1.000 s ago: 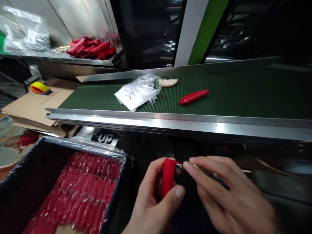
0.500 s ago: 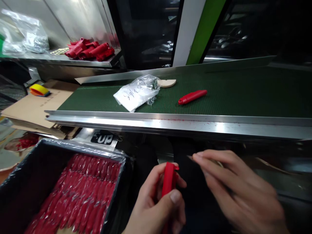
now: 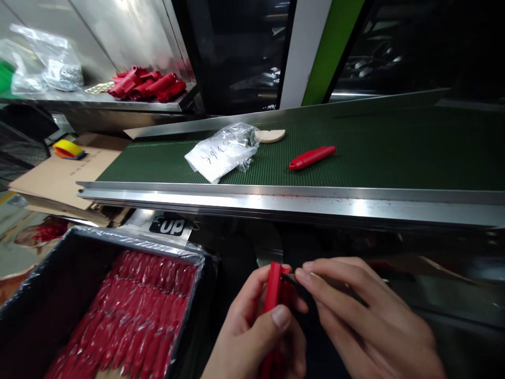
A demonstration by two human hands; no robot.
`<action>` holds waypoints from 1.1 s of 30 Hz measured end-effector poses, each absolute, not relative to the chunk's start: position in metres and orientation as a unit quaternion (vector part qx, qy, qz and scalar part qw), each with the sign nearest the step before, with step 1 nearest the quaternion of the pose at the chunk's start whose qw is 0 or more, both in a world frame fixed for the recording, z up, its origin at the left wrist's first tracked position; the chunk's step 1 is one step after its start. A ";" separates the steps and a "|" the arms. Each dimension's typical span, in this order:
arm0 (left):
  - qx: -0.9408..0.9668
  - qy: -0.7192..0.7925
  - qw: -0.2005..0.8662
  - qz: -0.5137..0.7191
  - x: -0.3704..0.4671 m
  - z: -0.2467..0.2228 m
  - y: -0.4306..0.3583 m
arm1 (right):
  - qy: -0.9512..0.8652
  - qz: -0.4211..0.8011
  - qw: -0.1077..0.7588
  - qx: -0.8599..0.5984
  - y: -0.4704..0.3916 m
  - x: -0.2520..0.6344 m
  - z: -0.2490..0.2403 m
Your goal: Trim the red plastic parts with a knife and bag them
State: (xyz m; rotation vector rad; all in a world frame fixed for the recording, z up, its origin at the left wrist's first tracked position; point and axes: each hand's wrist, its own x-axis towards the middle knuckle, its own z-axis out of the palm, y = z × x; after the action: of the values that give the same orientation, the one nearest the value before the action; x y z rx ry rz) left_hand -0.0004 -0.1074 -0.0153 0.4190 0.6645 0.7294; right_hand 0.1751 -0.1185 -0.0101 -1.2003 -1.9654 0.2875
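Observation:
My left hand (image 3: 256,326) is wrapped round a red plastic part (image 3: 273,287), held upright below the conveyor's near rail. My right hand (image 3: 363,310) pinches a thin dark tool (image 3: 291,276), whose tip meets the upper right side of the red part. The rest of the tool is mostly hidden by my fingers. Beyond my hands, a similar red part (image 3: 312,158) lies on the green conveyor belt (image 3: 386,158). To its left are a pale half-round piece (image 3: 270,136) and a clear bag with a white written label (image 3: 221,153).
At lower left, a lined dark box (image 3: 134,239) holds rows of wrapped red parts. A metal shelf (image 3: 153,105) bears red pieces (image 3: 145,84) and bags of small metal items (image 3: 63,73). Yellow and blue rings (image 3: 69,150) sit on stacked cardboard (image 3: 43,184).
My right hand has moved left, bringing the dark tool against the red part. My left hand still holds that part. The view has shifted slightly.

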 end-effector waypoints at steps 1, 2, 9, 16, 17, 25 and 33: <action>0.199 0.319 0.858 0.349 -0.001 -0.015 -0.107 | -0.778 0.111 0.397 -0.474 -0.118 0.175 -0.011; 0.200 0.322 0.857 0.349 -0.001 -0.014 -0.107 | -0.781 0.105 0.394 -0.473 -0.118 0.175 -0.012; 0.202 0.264 0.886 0.322 -0.007 -0.014 -0.113 | -0.746 0.046 0.414 -0.519 -0.112 0.191 -0.022; 0.147 0.154 0.924 0.317 -0.009 -0.039 -0.112 | -0.815 0.062 0.365 -0.445 -0.116 0.203 -0.009; 0.147 0.168 0.929 0.296 -0.012 -0.037 -0.110 | -0.825 0.063 0.355 -0.435 -0.117 0.203 -0.008; 0.160 0.214 0.931 0.250 -0.019 -0.008 -0.099 | -0.823 0.062 0.381 -0.417 -0.113 0.198 -0.011; 0.187 0.183 0.936 0.236 -0.015 -0.008 -0.098 | -0.829 0.041 0.385 -0.403 -0.107 0.195 -0.009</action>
State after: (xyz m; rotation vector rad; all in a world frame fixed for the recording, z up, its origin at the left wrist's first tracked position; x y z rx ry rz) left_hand -0.0150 -0.0977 -0.0085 0.3823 0.3749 0.4818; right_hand 0.1946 -0.1075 -0.0092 -1.0273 -2.1119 0.1050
